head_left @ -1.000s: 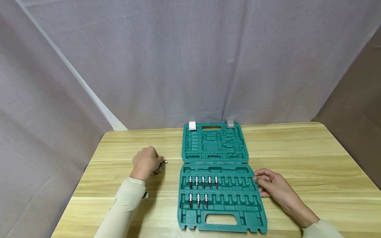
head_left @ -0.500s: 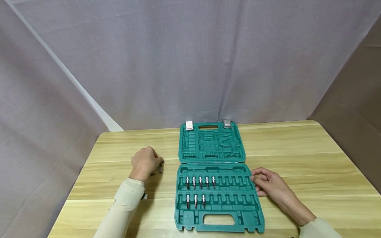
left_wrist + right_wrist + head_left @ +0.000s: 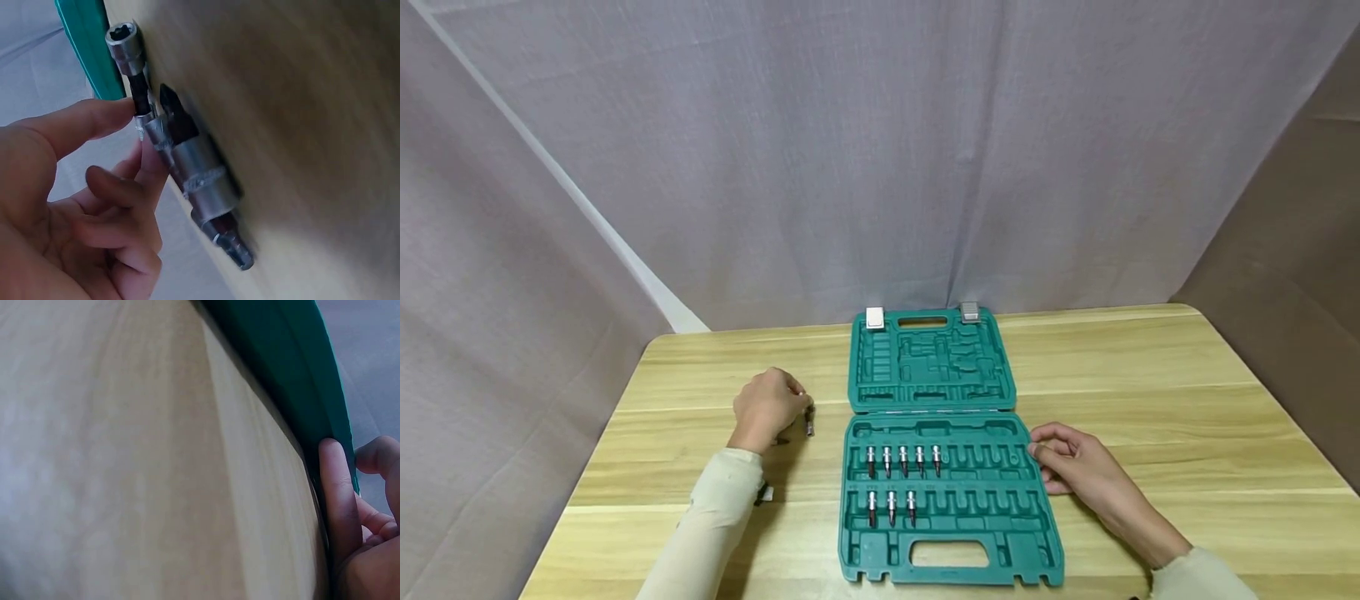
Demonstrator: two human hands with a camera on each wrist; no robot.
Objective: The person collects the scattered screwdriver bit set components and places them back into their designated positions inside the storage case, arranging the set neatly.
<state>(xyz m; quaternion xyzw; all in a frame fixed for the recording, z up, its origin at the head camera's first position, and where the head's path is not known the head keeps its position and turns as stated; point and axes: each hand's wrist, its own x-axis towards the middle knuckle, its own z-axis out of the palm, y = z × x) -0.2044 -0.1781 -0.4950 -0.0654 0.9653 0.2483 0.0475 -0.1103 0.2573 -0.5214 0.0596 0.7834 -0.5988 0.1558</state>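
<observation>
**Left of centre, a pinched bit (image 3: 129,59); lower centre, an open green case (image 3: 955,523)**

At the bottom centre of the frame, the case lies open on the table (image 3: 1120,375). Its lower row (image 3: 891,508) holds three bits and its upper row (image 3: 903,461) five, all toward the left in open slots, so a hard knock could shake them out of place. At lower right, the right hand (image 3: 1078,462) holds the case's right rim between thumb and fingers; a careless sideways pull there would probably slide the whole case.

Left of centre, the left hand (image 3: 767,408) has thumb and finger clamped on the slim dark neck of the bit, which could twist or slip because so little of it is gripped. Loose bits (image 3: 209,181) lie just beside it; whether they touch it I cannot tell. Their round barrels could roll if a fingertip nudges them.

Farther up, the lid (image 3: 925,354) lies folded back, its left latch (image 3: 875,317) and right latch (image 3: 970,312) near the curtain (image 3: 820,167).

As for writing, small marks run above the slots, too tiny to read. A stamp on one loose barrel is blurred, so similar bits could be confused. No brand is legible anywhere.
</observation>
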